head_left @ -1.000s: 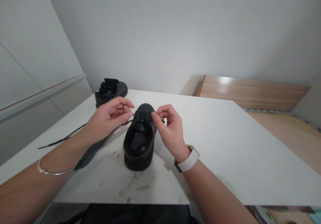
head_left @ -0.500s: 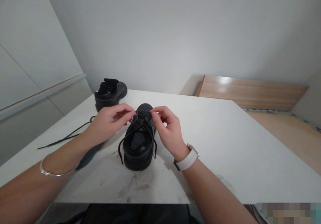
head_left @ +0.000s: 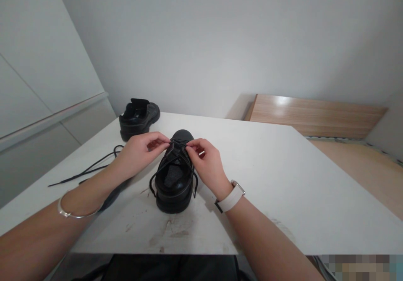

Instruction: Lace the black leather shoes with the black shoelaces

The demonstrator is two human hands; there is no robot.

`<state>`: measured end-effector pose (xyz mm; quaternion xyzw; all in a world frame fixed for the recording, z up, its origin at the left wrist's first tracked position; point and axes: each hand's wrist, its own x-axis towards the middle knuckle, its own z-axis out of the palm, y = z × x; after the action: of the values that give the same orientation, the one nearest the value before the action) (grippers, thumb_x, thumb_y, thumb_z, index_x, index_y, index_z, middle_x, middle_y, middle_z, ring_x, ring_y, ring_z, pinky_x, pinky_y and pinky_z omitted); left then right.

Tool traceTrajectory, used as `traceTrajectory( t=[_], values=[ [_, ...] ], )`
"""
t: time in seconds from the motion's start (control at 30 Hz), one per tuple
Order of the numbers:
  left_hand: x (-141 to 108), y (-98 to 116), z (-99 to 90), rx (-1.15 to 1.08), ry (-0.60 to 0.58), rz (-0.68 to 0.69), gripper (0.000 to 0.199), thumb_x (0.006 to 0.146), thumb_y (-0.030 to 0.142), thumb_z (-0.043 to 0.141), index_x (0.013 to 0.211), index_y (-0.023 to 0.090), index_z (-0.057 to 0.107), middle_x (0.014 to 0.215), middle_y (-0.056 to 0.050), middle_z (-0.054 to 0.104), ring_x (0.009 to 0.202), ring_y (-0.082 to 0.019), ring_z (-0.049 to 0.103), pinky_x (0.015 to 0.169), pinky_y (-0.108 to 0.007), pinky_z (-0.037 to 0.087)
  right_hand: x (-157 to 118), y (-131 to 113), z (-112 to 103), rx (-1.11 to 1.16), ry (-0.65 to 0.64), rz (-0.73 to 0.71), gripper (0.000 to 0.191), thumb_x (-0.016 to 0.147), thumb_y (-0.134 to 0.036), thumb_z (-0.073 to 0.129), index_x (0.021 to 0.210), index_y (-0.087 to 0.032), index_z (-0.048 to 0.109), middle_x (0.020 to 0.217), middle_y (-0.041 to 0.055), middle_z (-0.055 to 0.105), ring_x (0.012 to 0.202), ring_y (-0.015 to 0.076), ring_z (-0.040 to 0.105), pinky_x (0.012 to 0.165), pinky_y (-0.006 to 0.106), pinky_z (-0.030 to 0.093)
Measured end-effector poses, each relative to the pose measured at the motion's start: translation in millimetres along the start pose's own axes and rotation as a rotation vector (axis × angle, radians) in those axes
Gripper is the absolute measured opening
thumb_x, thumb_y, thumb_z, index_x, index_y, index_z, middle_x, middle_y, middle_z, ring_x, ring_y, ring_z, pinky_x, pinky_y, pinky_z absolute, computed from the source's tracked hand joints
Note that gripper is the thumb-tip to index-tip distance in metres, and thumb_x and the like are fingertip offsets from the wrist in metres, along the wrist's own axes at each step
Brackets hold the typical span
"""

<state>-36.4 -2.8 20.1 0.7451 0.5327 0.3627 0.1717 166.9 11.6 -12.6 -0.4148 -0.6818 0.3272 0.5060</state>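
Observation:
A black lace-up shoe (head_left: 174, 195) stands upright on the white table, its toe pointing away from me. Its black laces (head_left: 168, 162) cross over the front, with loose ends hanging down both sides of the heel. On the shoe's left edge, near the toe, my left hand (head_left: 143, 151) pinches the lace between thumb and fingertips. My right hand (head_left: 208, 163) has its thumb and index finger closed on the lace at the right edge of the lacing. The fingertips of both hands are close together over the upper part of the shoe.
Another black shoe (head_left: 135, 123) stands at the table's back left. A loose black lace (head_left: 86, 172) lies on the left, and a dark flat item (head_left: 115, 195) is partly under my left forearm. Brown smudges mark the white table (head_left: 267, 180) near its front edge. A wooden board (head_left: 308, 113) stands behind right.
My right hand has moved slightly down and left, its fingertips nearer the lacing. My left hand has shifted a little right, its thumb and fingers closer together. The hanging lace ends have moved slightly.

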Motion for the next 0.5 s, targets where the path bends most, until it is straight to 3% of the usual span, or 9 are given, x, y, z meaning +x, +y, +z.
traceTrajectory(
  t=[0.27,0.5],
  values=[
    [-1.6,7.1,2.3,0.069,0.060,0.131,0.017,0.091,0.033,0.056,0.090,0.018,0.064,0.090,-0.004,0.067,0.082,-0.018,0.061,0.076,-0.029,0.048,-1.7,-4.3,1.5,-0.159,0.017,-0.163,0.009,0.093,-0.019,0.049,0.088,-0.020,0.056,0.094,0.0055,0.061,0.091,0.0193,0.056,0.082,0.035,0.046],
    [-5.7,10.0,1.0,0.045,0.040,0.146,0.013,0.094,0.031,0.052,0.093,0.019,0.056,0.088,-0.002,0.060,0.083,-0.017,0.058,0.079,-0.029,0.046,-4.3,-15.5,-0.8,-0.244,0.026,-0.158,0.003,0.092,-0.020,0.052,0.089,-0.021,0.054,0.087,0.0026,0.062,0.082,0.0194,0.053,0.078,0.036,0.040]
  ],
)
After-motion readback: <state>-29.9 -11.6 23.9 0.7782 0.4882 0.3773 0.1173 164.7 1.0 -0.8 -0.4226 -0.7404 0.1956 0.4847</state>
